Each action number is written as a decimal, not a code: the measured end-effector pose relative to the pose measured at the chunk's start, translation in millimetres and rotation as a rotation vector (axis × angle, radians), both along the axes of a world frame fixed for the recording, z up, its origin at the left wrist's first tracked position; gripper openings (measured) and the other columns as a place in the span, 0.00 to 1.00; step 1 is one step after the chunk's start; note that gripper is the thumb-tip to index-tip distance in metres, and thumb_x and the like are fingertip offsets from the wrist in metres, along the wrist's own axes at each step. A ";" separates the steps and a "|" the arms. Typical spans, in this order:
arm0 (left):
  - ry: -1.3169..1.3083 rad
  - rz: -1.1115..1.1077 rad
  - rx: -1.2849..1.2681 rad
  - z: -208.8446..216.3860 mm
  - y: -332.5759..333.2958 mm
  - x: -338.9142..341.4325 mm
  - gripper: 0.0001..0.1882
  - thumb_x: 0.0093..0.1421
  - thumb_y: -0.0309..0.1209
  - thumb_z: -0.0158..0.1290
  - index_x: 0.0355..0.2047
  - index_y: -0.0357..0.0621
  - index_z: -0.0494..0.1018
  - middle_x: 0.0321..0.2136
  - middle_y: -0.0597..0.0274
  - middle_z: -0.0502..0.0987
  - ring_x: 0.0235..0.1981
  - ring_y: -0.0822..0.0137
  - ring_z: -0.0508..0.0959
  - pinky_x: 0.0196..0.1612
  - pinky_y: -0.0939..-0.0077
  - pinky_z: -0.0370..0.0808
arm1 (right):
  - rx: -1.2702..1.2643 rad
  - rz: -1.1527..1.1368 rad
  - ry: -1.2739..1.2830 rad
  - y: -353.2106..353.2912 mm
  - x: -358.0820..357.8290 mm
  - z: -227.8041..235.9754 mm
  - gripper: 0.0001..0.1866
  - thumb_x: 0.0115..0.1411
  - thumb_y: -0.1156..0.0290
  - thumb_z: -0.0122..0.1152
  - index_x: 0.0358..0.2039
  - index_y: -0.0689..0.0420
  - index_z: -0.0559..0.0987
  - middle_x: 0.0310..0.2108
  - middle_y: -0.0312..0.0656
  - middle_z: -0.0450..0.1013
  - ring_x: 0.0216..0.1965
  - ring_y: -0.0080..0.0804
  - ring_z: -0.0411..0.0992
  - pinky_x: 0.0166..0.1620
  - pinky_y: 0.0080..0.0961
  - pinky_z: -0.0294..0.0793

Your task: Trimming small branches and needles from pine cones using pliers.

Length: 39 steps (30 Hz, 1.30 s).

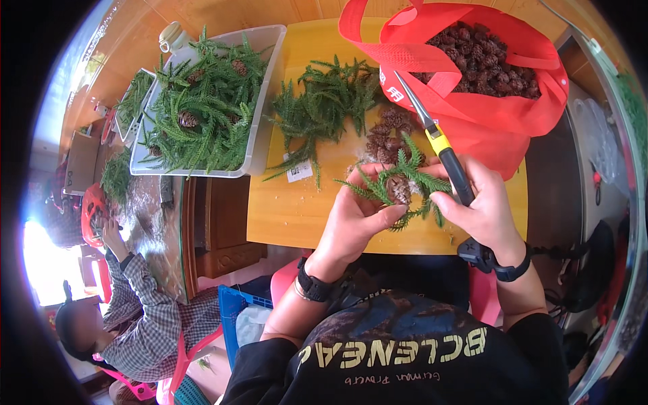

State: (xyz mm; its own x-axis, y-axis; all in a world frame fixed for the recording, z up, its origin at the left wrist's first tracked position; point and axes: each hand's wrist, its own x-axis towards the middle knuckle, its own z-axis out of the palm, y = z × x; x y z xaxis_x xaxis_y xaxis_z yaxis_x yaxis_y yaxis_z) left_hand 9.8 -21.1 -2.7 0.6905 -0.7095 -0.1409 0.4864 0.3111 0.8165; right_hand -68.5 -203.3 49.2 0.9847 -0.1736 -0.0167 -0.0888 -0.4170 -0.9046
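Over the front of the yellow table (304,216), my left hand (351,223) pinches a green artificial pine sprig (364,190) with a brown pine cone (398,190) set among its needles. Across from it, my right hand (489,212) has its thumb and fingers at the sprig's right side. That hand also grips a long pointed hand tool (440,140) with slim silver jaws and a yellow-and-black handle, its tip pointing up and left. Whether it is snips or pliers I cannot tell. Loose pine cones (388,138) lie just beyond my hands.
A clear plastic bin (260,145) of sprigs and cones stands left; more sprigs (327,98) and a white label (299,171) lie beside it. At the back right sits a red bag (526,111) full of pine cones. A person in a checked shirt (145,324) works at another table, far left.
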 end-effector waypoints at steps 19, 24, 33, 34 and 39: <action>0.166 -0.105 -0.120 3.3 3.6 1.4 0.27 0.52 0.16 0.52 0.51 0.42 0.57 0.44 0.61 0.69 0.44 0.72 0.72 0.49 0.74 0.70 | 0.454 0.073 -0.023 -7.3 1.0 -20.2 0.21 0.50 0.75 0.56 0.46 0.66 0.68 0.36 0.32 0.68 0.36 0.15 0.63 0.42 0.14 0.63; 0.187 -0.130 -0.156 7.0 3.2 0.0 0.25 0.53 0.16 0.51 0.50 0.42 0.56 0.44 0.58 0.69 0.46 0.69 0.72 0.50 0.72 0.70 | 0.425 0.100 0.098 -13.3 -1.3 -21.0 0.26 0.47 0.72 0.59 0.48 0.66 0.67 0.37 0.34 0.68 0.36 0.17 0.64 0.43 0.17 0.63; 0.240 -0.110 -0.118 3.0 7.0 -0.4 0.25 0.53 0.15 0.50 0.49 0.41 0.56 0.41 0.57 0.70 0.41 0.67 0.74 0.46 0.74 0.72 | 0.438 0.125 0.043 -10.0 3.1 -10.4 0.19 0.44 0.71 0.66 0.36 0.61 0.70 0.26 0.29 0.63 0.28 0.13 0.62 0.31 0.13 0.61; 0.240 -0.110 -0.118 2.9 7.7 -0.3 0.25 0.53 0.15 0.50 0.49 0.41 0.56 0.41 0.57 0.70 0.41 0.67 0.74 0.46 0.74 0.72 | 0.439 0.125 0.044 -10.2 2.9 -8.1 0.19 0.44 0.71 0.66 0.36 0.61 0.70 0.26 0.29 0.63 0.28 0.13 0.62 0.31 0.13 0.61; 0.246 -0.169 -0.074 8.4 12.3 3.8 0.27 0.52 0.15 0.51 0.51 0.42 0.56 0.41 0.59 0.70 0.40 0.70 0.74 0.45 0.77 0.72 | 0.392 0.118 0.061 -20.3 -0.2 -12.1 0.15 0.46 0.74 0.65 0.33 0.60 0.70 0.27 0.31 0.65 0.24 0.13 0.63 0.26 0.12 0.61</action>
